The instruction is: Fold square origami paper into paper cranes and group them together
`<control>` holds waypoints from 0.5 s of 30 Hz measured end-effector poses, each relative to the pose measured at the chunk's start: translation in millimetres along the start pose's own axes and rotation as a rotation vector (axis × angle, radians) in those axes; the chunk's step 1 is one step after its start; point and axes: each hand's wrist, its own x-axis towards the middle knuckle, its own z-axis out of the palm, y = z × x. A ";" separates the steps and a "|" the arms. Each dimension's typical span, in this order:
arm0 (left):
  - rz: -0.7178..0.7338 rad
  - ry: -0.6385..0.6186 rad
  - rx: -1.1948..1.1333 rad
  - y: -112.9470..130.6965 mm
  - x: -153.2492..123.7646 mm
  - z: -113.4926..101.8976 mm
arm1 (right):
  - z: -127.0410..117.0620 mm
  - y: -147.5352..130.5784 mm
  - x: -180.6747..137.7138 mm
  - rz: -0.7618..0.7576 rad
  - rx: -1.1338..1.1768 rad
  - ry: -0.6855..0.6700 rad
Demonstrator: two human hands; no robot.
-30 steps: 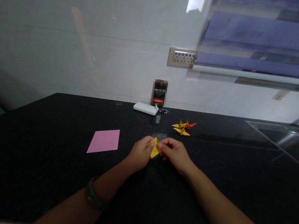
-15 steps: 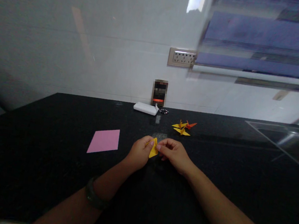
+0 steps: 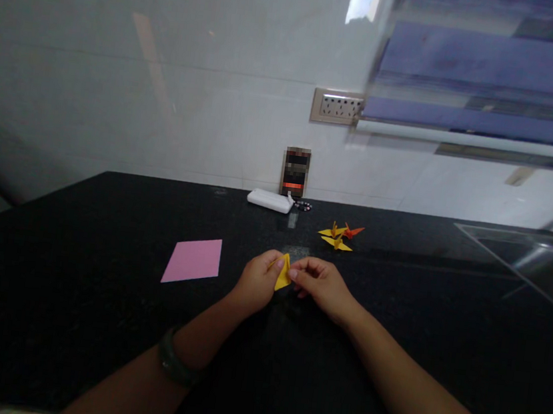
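Observation:
Between my hands is a small piece of folded yellow paper (image 3: pixel 284 276), held a little above the dark countertop. My left hand (image 3: pixel 260 279) is closed on its left side, with the thumb pressed on top. At its right edge, the thumb and fingertips of my right hand (image 3: pixel 320 283) pinch the paper. The fingers of both hands hide part of the folds. To the left lies a flat pink paper sheet (image 3: pixel 193 260). Beyond my right hand stand two yellow paper cranes (image 3: pixel 336 242) and an orange paper crane (image 3: pixel 353 232), close together.
A white power bank (image 3: pixel 270 200) with a beaded strap (image 3: pixel 303 205) lies near the wall. Behind it a phone-like device (image 3: pixel 295 172), blurred out, leans upright. A sink edge (image 3: pixel 515 270) is at the right. Above it hangs a purple blind (image 3: pixel 475 70); a socket panel (image 3: pixel 338 107) is on the wall.
The folded yellow paper has tilted slightly between my fingers. Both hands keep nearly the same place and grip; everything else lies as before.

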 end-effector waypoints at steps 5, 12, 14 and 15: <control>-0.032 0.003 -0.067 -1.3 0.3 0.5 | -0.3 -0.5 -0.3 0.001 0.027 -0.022; -0.124 -0.013 -0.265 -0.3 0.5 3.5 | -0.1 -2.5 0.9 0.035 0.008 0.063; -0.153 -0.034 -0.336 0.4 0.2 4.3 | -1.2 -2.3 1.4 0.009 0.021 0.102; -0.167 -0.046 -0.364 0.9 0.0 4.5 | -1.9 -2.2 1.5 -0.009 0.019 0.114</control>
